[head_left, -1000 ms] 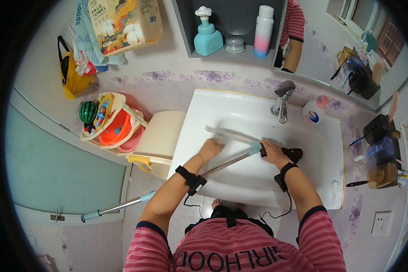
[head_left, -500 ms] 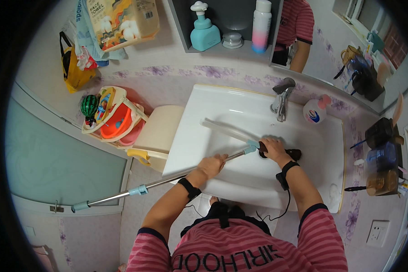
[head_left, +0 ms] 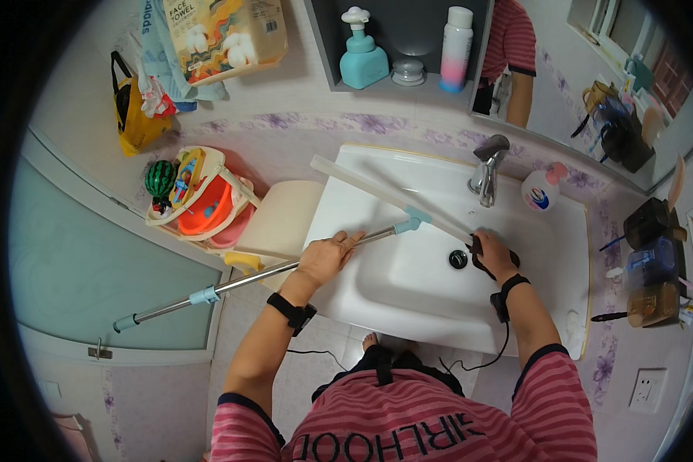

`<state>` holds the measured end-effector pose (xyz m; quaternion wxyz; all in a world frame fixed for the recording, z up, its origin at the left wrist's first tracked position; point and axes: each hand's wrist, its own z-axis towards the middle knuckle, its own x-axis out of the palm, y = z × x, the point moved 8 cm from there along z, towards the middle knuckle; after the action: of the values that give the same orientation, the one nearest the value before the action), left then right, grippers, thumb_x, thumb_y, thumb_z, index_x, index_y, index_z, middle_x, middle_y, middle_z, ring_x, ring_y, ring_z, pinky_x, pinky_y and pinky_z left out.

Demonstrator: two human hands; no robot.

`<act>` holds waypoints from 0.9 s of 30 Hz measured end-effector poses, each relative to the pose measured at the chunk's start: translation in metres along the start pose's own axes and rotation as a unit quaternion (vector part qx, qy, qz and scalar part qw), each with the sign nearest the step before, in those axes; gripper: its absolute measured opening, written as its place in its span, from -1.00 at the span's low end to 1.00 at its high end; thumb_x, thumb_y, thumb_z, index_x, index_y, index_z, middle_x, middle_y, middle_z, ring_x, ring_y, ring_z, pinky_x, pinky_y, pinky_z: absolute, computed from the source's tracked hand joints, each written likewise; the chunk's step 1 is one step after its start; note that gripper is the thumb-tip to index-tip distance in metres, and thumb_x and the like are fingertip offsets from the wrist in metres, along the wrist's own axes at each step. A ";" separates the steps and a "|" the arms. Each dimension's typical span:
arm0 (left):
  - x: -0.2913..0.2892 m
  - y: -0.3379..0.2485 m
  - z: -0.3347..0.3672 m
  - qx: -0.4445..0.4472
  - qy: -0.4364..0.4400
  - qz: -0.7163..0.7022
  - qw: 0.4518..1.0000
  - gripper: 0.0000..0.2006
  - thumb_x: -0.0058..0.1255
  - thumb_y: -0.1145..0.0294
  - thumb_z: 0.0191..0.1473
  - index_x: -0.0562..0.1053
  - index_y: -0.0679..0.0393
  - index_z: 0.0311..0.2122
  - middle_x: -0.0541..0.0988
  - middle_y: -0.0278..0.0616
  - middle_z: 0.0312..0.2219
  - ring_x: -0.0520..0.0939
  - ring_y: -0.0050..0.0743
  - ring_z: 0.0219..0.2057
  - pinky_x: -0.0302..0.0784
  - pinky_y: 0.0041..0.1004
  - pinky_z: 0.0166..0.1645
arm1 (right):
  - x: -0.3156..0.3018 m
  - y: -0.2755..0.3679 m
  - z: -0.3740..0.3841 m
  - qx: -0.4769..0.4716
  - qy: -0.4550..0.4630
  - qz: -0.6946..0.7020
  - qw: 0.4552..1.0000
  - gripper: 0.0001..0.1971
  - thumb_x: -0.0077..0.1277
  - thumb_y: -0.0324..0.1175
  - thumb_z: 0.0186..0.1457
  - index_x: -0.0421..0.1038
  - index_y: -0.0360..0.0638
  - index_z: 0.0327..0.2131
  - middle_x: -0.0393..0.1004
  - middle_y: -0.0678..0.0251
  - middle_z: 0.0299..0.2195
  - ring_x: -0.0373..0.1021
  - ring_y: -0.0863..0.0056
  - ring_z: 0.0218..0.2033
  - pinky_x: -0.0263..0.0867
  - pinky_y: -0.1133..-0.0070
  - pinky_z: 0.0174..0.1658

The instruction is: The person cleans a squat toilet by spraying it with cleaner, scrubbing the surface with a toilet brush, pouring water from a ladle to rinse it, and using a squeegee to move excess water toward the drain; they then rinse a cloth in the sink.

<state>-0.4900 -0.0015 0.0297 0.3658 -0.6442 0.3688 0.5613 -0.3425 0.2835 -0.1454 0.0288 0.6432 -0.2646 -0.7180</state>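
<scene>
A long-handled squeegee (head_left: 362, 183) with a pale blade and a light blue joint lies slantwise over the white washbasin (head_left: 393, 304). My left hand (head_left: 328, 258) is closed round its metal pole (head_left: 256, 276), near the basin's left edge. The pole runs down to the left, past the basin. At the blade's right end, my right hand (head_left: 496, 256) grips a dark brown cloth (head_left: 479, 260) pressed against the blade. The fingertips are partly hidden by the cloth. Beside this hand is the dark drain (head_left: 458, 259).
A chrome faucet (head_left: 487, 173) stands at the basin's back, with a pump bottle (head_left: 540, 189) to its right. A basket of toys (head_left: 200, 202) sits at the left. A grey shelf (head_left: 408, 85) holds bottles above. The glass door (head_left: 92, 254) is near the pole's end.
The squeegee head has risen and turned, and its blade now reaches past the basin's back-left edge. My right hand has moved right with the cloth, uncovering the drain; my left hand has shifted left.
</scene>
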 end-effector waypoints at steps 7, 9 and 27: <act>-0.033 0.041 -0.016 -0.026 -0.081 -0.007 0.996 -0.58 -0.15 0.33 0.01 0.21 -0.08 0.04 0.42 -0.17 -0.48 0.49 -0.17 -0.52 0.43 -0.32 -0.43 | 0.003 -0.045 -0.015 0.081 -0.012 -0.056 0.995 -0.66 -0.14 -0.50 -0.05 0.16 -0.12 -0.13 0.32 0.16 -0.23 0.28 0.19 -0.19 0.28 0.37 -0.16; -0.033 0.064 -0.015 -0.081 -0.092 -0.077 0.989 -0.58 -0.18 0.32 0.03 0.20 -0.12 0.05 0.44 -0.16 -0.42 0.50 -0.12 -0.50 0.43 -0.26 -0.37 | 0.008 -0.053 -0.023 0.147 0.039 -0.085 0.985 -0.67 -0.15 -0.49 -0.04 0.17 -0.12 -0.13 0.32 0.14 -0.23 0.29 0.21 -0.18 0.28 0.37 -0.17; 0.028 0.119 0.060 -0.139 -0.117 -0.266 0.947 -0.59 -0.15 0.37 0.02 0.23 0.10 0.03 0.47 0.13 -0.42 0.51 -0.04 -0.44 0.39 -0.31 -0.31 | 0.021 0.041 -0.005 0.146 0.136 -0.017 0.980 -0.42 -0.01 -0.38 -0.09 0.03 -0.01 0.05 0.04 0.20 0.05 0.03 0.21 0.06 0.16 0.40 0.02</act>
<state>-0.6200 -0.0054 -0.0115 0.4497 -0.6932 0.0568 0.5604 -0.3540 0.2388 -0.1473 -0.0415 0.7364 -0.3494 -0.5778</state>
